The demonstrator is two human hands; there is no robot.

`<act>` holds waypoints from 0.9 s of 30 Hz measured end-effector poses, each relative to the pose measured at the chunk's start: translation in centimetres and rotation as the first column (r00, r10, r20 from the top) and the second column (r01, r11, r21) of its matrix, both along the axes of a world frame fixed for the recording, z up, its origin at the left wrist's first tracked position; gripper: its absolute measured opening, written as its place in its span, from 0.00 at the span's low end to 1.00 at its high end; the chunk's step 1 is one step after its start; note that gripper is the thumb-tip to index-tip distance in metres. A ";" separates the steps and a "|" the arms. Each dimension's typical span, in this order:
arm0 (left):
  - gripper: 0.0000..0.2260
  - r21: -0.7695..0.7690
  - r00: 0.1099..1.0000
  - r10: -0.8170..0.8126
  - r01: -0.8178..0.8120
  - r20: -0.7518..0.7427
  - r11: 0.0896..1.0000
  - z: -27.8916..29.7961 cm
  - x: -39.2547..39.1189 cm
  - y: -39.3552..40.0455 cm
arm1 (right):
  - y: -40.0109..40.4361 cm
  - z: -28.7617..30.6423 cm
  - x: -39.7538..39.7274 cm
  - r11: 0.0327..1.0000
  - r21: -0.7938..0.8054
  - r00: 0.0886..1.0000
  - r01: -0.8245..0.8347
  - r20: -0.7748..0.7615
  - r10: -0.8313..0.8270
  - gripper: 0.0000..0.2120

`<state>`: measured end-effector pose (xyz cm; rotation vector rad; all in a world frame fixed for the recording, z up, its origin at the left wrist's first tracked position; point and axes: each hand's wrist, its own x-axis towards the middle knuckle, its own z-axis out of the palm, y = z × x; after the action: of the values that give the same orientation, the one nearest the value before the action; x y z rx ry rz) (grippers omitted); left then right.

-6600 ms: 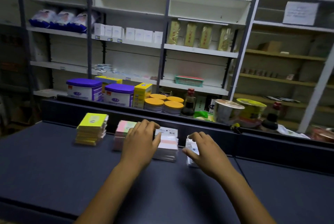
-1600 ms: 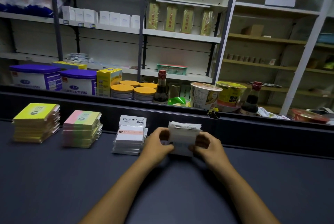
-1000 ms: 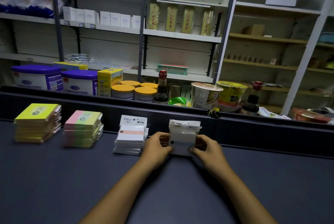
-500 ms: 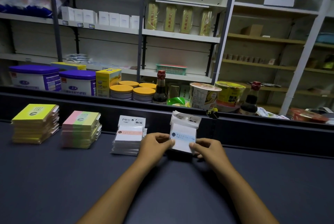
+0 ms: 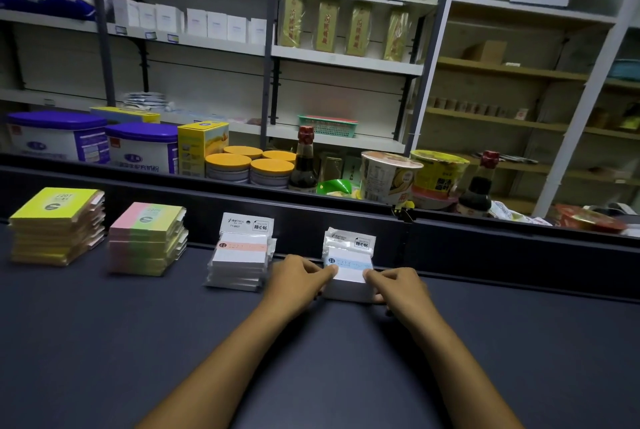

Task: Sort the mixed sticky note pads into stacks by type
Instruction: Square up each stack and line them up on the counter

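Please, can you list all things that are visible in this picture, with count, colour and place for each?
Yellow stack: one, yellow, counter far left.
Pink-green stack: one, right of the yellow stack.
Orange-band stack: one, white packs, centre.
Blue-band stack: one, white packs, between the hands.
Counter: one, dark.
Tubs: two, white with purple lids, behind the counter, left.
Box: one, yellow, beside the tubs.
Tins: four, orange lids.
Bottles: two, dark, red caps.
Noodle cups: two, right of centre.
Left hand: pinches the blue-band stack.
Right hand: pinches its other side.
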<state>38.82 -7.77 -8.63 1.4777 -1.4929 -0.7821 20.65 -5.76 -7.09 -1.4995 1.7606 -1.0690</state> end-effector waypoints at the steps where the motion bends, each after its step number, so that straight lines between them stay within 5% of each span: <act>1: 0.16 -0.007 1.000 -0.001 0.001 0.025 1.000 0.0 0.0 0.0 | 0.0 0.0 0.1 1.000 -0.007 0.999 0.009 -0.035 -0.009 0.18; 8: 0.21 -0.084 0.988 0.007 0.006 0.155 0.996 0.5 -0.2 1.1 | 0.1 0.5 0.0 0.999 -0.032 0.992 0.017 -0.128 -0.021 0.13; 12: 0.13 -0.338 0.982 0.101 -0.042 0.159 0.940 1.9 1.1 3.0 | 0.6 1.4 0.8 0.916 -0.396 0.959 0.061 -0.231 -0.163 0.11; 15: 0.04 -0.507 0.977 0.178 -0.097 0.114 0.856 3.3 4.5 4.0 | 1.1 2.3 3.0 0.848 -0.526 0.957 -0.064 -0.272 -0.097 0.09; 21: 0.09 -0.394 0.919 0.326 -0.221 0.223 0.892 3.3 12.5 2.6 | -0.3 3.2 11.2 0.924 -0.303 0.956 -0.232 -0.249 0.158 0.14; 27: 0.16 -0.161 0.911 0.242 -0.198 0.334 0.967 1.6 14.5 0.3 | -2.3 1.8 16.4 0.987 -0.032 0.944 -0.160 -0.297 0.144 0.20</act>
<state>53.36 -7.44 -6.99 1.7181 -1.5633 -0.2917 37.04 -8.06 -5.28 -1.8763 1.7839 -0.8580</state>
